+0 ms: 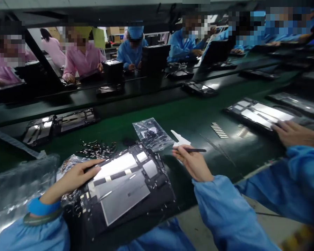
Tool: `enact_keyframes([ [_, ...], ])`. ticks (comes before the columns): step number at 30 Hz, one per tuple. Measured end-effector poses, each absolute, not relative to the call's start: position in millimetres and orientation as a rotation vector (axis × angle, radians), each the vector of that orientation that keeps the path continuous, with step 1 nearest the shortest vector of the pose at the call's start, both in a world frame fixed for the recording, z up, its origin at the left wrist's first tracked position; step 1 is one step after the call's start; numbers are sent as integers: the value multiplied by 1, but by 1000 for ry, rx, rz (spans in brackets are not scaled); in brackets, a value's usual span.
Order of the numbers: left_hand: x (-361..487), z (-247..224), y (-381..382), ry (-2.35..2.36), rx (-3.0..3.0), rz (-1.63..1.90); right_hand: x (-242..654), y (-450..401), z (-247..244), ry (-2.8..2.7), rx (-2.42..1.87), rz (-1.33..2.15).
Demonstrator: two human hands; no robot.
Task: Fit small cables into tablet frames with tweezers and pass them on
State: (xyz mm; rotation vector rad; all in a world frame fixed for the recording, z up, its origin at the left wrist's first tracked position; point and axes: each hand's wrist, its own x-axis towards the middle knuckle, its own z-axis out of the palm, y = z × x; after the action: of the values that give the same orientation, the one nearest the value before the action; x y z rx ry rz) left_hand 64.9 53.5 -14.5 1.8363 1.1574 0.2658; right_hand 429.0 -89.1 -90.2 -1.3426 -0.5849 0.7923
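Note:
My left hand [77, 177] grips the upper left edge of a flat black device housing [158, 181], thumb and fingers at its rim. The housing has silver plates and a grey translucent sheet [124, 197] lying across its lower part. It rests on a similar dark panel. My right hand [192, 162] is closed around slim black tweezers [197, 150], to the right of the housing and apart from it. Just beyond those fingers is a white angular piece [181, 139]; whether they touch it is unclear. A clear bag of small black parts [153, 134] lies behind the housing.
Small loose parts [98, 149] are heaped behind my left hand, with clear plastic trays [18, 195] at the left. A neighbour's hand [297, 134] touches another housing [259, 113] at the right. Strips of small pieces [219, 130] lie between us. Co-workers sit across the green line.

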Motion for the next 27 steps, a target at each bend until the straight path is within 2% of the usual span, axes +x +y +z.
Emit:
enact_keyframes([
  [7,80,-19,58,1058,1824,236,433,-59,-113,-802,-1470,631],
  [10,90,-22,55,988,2057,162,433,-53,-118,-868,-1509,556],
  [15,100,-33,46,1044,2530,460,433,-49,-122,-929,-1524,502],
  [27,101,-42,39,979,2484,419,432,-48,-117,-904,-1532,496],
])
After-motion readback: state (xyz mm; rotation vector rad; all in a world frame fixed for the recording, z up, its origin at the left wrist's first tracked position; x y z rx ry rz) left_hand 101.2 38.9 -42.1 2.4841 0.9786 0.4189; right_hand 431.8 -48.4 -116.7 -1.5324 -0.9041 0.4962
